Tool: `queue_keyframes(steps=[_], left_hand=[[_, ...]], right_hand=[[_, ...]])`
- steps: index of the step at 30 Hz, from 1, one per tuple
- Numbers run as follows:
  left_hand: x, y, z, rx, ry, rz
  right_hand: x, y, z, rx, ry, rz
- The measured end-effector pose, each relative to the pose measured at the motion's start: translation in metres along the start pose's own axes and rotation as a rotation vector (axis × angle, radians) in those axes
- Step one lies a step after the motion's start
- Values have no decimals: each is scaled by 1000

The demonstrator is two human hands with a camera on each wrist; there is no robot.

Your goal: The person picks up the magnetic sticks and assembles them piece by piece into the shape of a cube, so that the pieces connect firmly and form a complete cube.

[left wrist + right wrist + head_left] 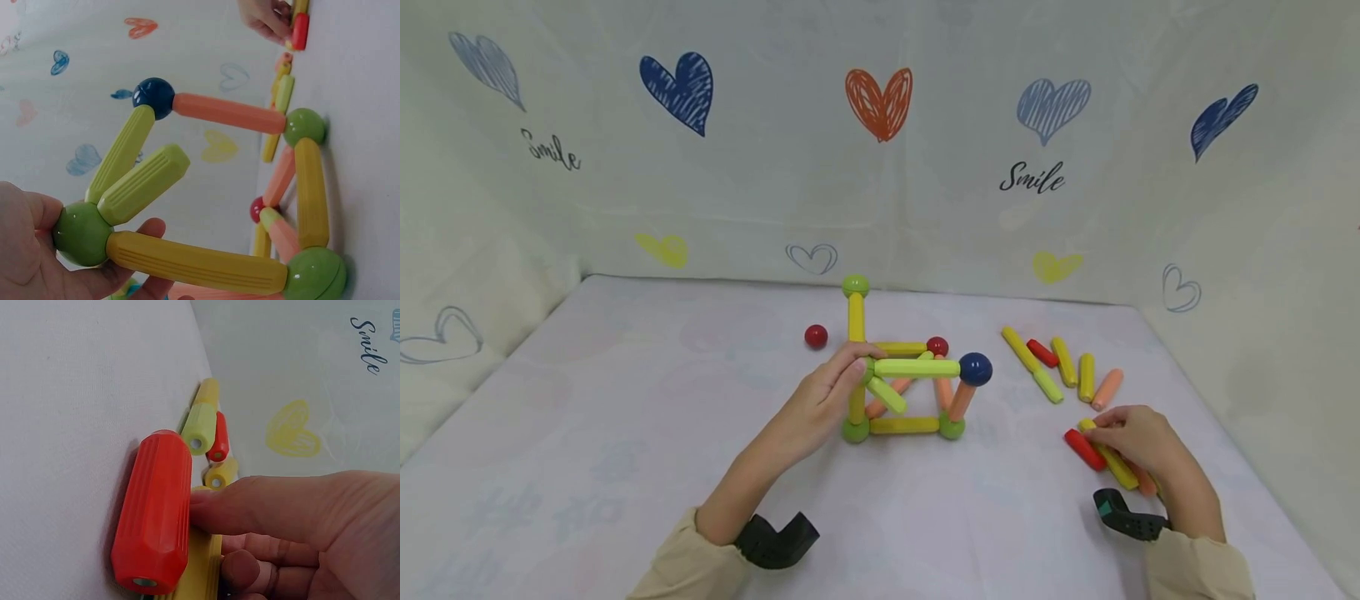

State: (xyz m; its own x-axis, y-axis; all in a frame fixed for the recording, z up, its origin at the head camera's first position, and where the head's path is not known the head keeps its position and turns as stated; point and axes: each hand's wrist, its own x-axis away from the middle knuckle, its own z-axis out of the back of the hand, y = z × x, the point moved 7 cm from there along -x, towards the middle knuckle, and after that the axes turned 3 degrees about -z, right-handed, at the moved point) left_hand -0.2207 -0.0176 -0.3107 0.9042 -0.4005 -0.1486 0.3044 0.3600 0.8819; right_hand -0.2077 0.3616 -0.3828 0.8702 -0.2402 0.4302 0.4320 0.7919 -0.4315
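My left hand [820, 404] grips a green ball [81, 234] at an upper corner of a frame built from sticks and balls. From that ball a light green stick [917, 368] runs to a dark blue ball [976, 369], and a shorter-looking light green stick [145, 184] juts out with a free end. A yellow stick [200, 262] leads down to a green ball [314, 275] at the base. Over on the right, my right hand [1142, 437] pinches a yellow stick [1117, 468] between thumb and curled fingers. A red stick [153, 512] lies right beside it.
Beyond the right hand lie loose sticks, among them a light green stick [1048, 387], a red stick [1042, 352] and an orange stick [1107, 389]. A loose red ball [816, 337] sits behind the frame's left side. A heart-printed cloth [955, 225] backs the table.
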Motion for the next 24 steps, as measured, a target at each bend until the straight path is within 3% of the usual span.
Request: queue_keyframes(steps=[10, 18, 21, 24], left_hand=[[0, -1, 1, 6, -3, -9], [0, 0, 1, 12, 1, -14], [0, -1, 2, 21, -2, -16], [0, -2, 2, 3, -12, -17]], right_hand=[[6, -12, 10, 16, 95, 89], [22, -37, 18, -13, 217, 258], [37, -56, 21, -81, 214, 327], [54, -79, 20, -176, 152, 402]])
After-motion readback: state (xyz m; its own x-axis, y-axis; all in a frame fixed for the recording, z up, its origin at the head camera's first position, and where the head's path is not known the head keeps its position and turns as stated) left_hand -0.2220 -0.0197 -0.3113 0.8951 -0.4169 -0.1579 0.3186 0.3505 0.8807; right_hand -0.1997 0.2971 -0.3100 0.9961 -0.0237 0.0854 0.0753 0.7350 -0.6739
